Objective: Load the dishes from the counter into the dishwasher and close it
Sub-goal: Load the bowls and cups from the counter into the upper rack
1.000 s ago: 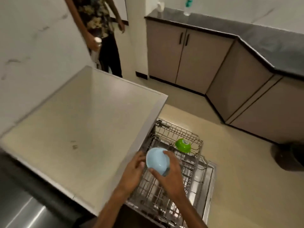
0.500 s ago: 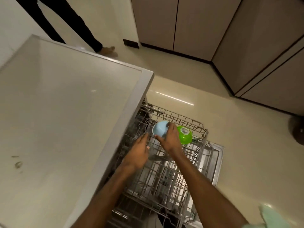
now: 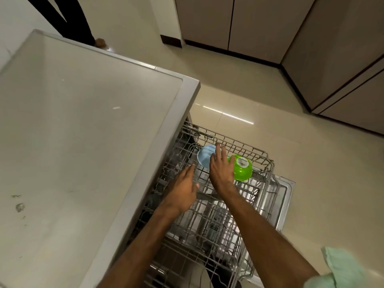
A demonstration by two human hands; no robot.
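The right hand's fingers are lying nearly straight against the right edge of a pale blue bowl, touching it rather than wrapping round it. The left hand's fingers are also stretching out flat and holding nothing, hovering just above the wire rack near the bowl. A second ago both hands were holding this bowl up over the near part of the rack; now it is sitting tilted at the rack's far end, hollow side showing, just beside a green bowl that is lying upside down with a barcode sticker on its base. That is making two bowls in the rack, one blue and one green, and two bare hands. The rack is standing pulled out over the open dishwasher door. One pale worktop is filling the left side. Beyond it, another person's dark trouser leg is showing, and brown cabinets are lining the far wall.
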